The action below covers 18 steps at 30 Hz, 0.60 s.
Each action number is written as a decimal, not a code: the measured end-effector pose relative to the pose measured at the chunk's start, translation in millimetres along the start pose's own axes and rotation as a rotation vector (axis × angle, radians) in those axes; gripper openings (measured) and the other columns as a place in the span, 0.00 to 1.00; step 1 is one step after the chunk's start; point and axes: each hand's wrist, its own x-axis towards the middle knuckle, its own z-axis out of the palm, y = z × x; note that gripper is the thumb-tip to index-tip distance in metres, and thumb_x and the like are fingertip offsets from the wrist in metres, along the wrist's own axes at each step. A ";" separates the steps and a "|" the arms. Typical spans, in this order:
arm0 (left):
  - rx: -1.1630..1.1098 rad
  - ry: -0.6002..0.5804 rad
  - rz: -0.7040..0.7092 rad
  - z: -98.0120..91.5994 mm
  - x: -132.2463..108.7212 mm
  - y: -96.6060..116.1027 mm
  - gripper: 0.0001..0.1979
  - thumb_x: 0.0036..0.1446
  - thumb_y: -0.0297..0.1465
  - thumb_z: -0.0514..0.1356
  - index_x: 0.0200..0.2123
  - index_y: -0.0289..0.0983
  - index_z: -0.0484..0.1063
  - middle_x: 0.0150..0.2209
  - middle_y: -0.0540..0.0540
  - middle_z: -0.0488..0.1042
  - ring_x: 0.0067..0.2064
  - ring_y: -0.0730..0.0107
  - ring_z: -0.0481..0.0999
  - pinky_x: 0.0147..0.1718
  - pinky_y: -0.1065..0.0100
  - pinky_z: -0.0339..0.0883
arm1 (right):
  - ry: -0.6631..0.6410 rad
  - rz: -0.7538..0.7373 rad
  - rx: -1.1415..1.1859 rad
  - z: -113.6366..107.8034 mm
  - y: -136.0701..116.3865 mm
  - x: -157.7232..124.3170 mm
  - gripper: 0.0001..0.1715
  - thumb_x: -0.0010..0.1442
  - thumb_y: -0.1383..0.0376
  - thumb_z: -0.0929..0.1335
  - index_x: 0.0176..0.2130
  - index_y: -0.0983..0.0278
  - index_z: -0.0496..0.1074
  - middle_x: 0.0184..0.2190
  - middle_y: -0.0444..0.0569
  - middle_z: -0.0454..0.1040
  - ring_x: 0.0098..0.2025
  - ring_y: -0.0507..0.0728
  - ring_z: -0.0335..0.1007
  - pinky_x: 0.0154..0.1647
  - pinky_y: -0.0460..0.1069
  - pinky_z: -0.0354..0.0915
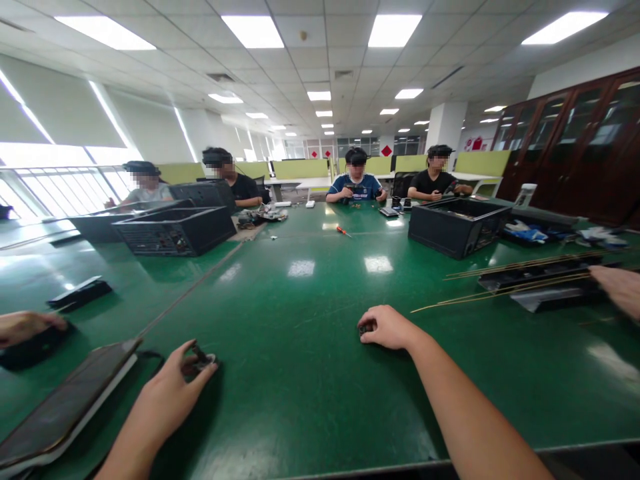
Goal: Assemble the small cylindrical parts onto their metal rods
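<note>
My left hand (173,387) is low on the left, its thumb and fingers closed around a small dark and silvery part (204,361). That part's kind cannot be made out. Further right, my right hand (387,327) rests at the green tabletop (290,400), fingers curled over a small dark piece (367,327) that is mostly hidden by them. Beside my left hand lies a dark-covered notebook (70,397) with pale page edges.
Dark computer cases (175,230) (453,227) stand at the left and right. An orange screwdriver (343,231) lies mid-table. Thin rods (480,298) and metal channels (545,297) lie at right. Other people's hands (30,327) (620,290) reach in at both sides; several people sit opposite.
</note>
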 end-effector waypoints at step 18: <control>-0.807 -0.527 0.190 61.1 -78.7 175.2 0.15 0.47 0.38 0.66 0.38 0.38 0.81 0.37 0.45 0.82 0.39 0.57 0.81 0.42 0.64 0.74 | 0.146 -0.395 0.026 22.9 -44.8 -3.6 0.10 0.47 0.62 0.75 0.31 0.64 0.79 0.26 0.44 0.75 0.28 0.51 0.69 0.30 0.44 0.60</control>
